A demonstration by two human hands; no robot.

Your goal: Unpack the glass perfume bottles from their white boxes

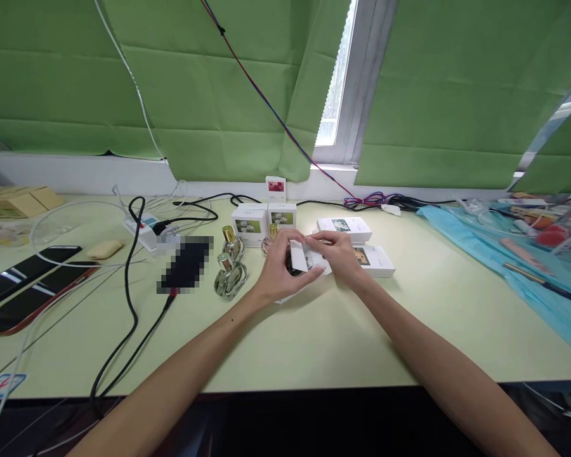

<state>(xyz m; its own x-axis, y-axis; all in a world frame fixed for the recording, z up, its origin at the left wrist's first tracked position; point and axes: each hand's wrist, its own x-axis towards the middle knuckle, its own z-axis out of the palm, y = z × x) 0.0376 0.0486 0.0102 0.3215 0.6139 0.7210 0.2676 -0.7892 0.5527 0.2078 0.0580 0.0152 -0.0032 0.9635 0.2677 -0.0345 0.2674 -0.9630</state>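
Note:
Near the middle of the table, my left hand (278, 266) wraps round a small white box (299, 257) whose top is open with a flap folded out. Something dark shows inside the opening, too hidden to name. My right hand (337, 254) pinches the far right part of the same box with bent fingers. Left of my hands stand two glass perfume bottles, a front bottle (230, 281) with a silvery-green cap and a rear bottle (233, 244) with a gold cap. A third perfume bottle (267, 243) is partly hidden behind my left hand.
White picture boxes stand behind my hands, including one left box (250, 223); a flat white box (380, 261) lies to the right. Left are a power strip (143, 231), black cables (131, 285), and phones (33, 295). A blue sheet (514, 273) with clutter covers the right side.

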